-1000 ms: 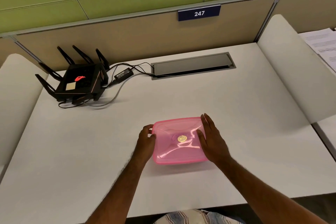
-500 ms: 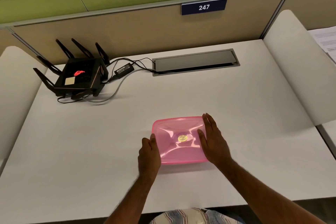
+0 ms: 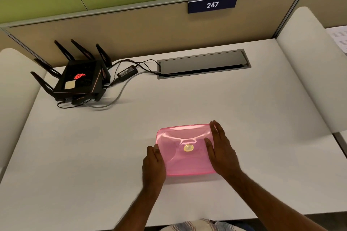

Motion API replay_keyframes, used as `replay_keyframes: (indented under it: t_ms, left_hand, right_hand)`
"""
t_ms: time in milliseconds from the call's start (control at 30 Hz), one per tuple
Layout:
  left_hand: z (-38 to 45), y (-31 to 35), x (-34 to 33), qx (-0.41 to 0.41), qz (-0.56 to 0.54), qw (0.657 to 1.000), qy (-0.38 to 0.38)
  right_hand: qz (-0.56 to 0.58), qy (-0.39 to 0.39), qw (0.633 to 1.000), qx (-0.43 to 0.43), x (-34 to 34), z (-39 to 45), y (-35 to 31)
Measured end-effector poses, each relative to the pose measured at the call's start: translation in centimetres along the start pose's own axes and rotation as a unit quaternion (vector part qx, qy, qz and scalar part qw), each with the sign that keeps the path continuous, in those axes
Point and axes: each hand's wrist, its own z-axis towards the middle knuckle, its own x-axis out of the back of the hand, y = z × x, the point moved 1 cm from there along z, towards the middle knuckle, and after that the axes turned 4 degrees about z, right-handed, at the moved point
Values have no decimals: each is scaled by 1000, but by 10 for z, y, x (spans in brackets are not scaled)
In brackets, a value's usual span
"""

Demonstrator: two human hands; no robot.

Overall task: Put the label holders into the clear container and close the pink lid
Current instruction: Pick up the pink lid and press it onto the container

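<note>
both hands flat on pink lid edges — open desk

A translucent pink rectangular plastic lid with rounded corners lies flat on top of the container, which it hides. A small round yellowish spot marks its sunken centre. It sits near the counter's front edge.

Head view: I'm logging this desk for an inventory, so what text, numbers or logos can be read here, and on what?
"247": white digits on the blue sign on the partition.
Router: glowing red emblem, no readable words; its pale sticker looks blank.
Power adapter: label print too small to read.
Papers at right: lines too blurred.
Pink lid: gold round sticker, unreadable.
</note>
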Motion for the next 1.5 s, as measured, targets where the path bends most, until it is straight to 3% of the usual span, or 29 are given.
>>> replay_keyframes:
  t_ms: [267,333,467,600,967,1500]
  left_hand:
    - [18,6,11,3,-12,1000,-25]
    - [31,12,11,4,-54,998,-33]
    - [53,28,4,53,-107,985,-124]
    - [58,31,0,56,-124,980,-145]
    - [59,26,-4,42,-120,987,-98]
    - [-4,8,7,4,-169,978,-124]
  right_hand:
    - [122,0,992,6,4,7,6]
    - [183,10,982,-49,4,12,7]
    - [299,-2,932,-204,6,30,4]
    - [283,-4,935,-212,10,42,1]
    - [235,38,952,-194,4,46,9]
    - [237,-37,951,-197,6,-16,13]
